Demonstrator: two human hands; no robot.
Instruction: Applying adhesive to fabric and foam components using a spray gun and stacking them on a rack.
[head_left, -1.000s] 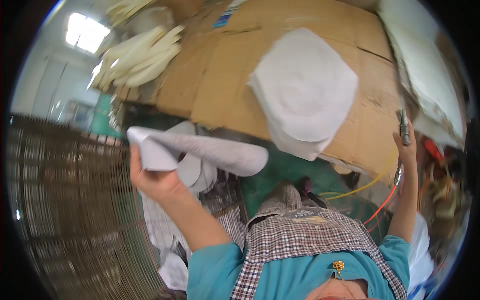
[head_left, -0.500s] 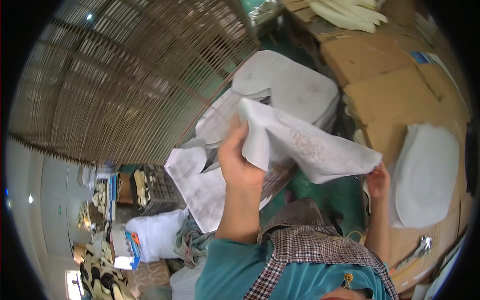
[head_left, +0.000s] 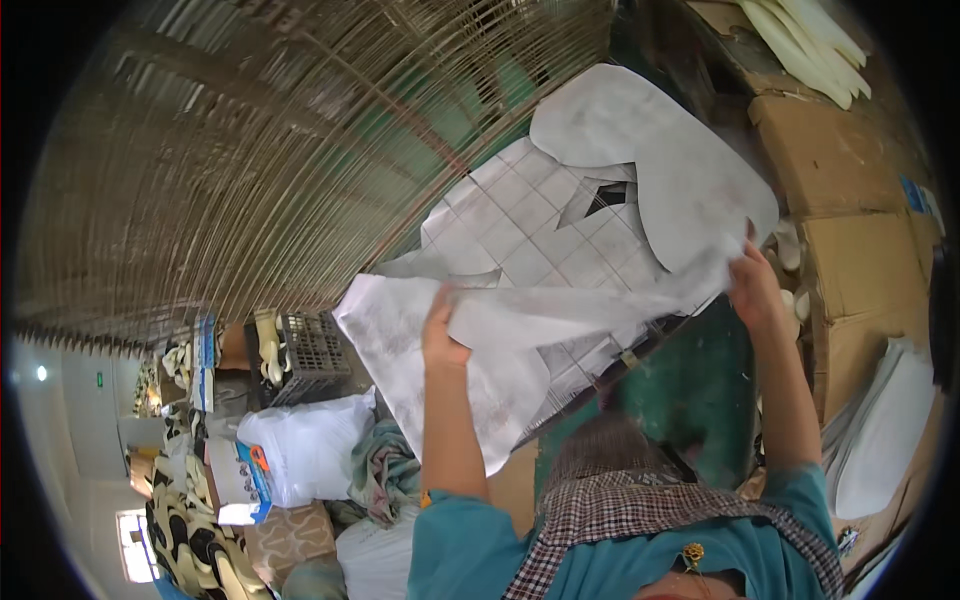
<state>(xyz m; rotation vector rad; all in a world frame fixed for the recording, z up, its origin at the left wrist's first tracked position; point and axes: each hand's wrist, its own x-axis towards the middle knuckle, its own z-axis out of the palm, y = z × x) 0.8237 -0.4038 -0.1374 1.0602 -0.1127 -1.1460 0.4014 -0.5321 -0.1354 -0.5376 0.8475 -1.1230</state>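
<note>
A thin white sheet [head_left: 590, 312] stretches between my two hands, blurred by motion, above a wire grid shelf. My left hand [head_left: 445, 332] pinches its left end. The sheet's right end is in the closed fingers of my right hand [head_left: 755, 285]. Beneath, other white sheets lie on the grid: a smudged one [head_left: 400, 330] at the left near my left hand, and rounded pieces [head_left: 690, 180] at the far right, near my right hand. Grid lines cross more white material between them, around a small dark gap.
Raised wire racks [head_left: 280, 170] fill the upper left. At the right lie cardboard sheets [head_left: 860, 270] and a stack of white sheets [head_left: 885, 430]. A black crate [head_left: 318, 350], a white bag [head_left: 310, 450] and cut pieces [head_left: 200, 550] stand at the lower left. The floor is green [head_left: 690, 400].
Both hands have moved outward over the rack, my right hand up from beside the cardboard, my left slightly down and left. The sheet went from folded and raised to stretched low over the grid.
</note>
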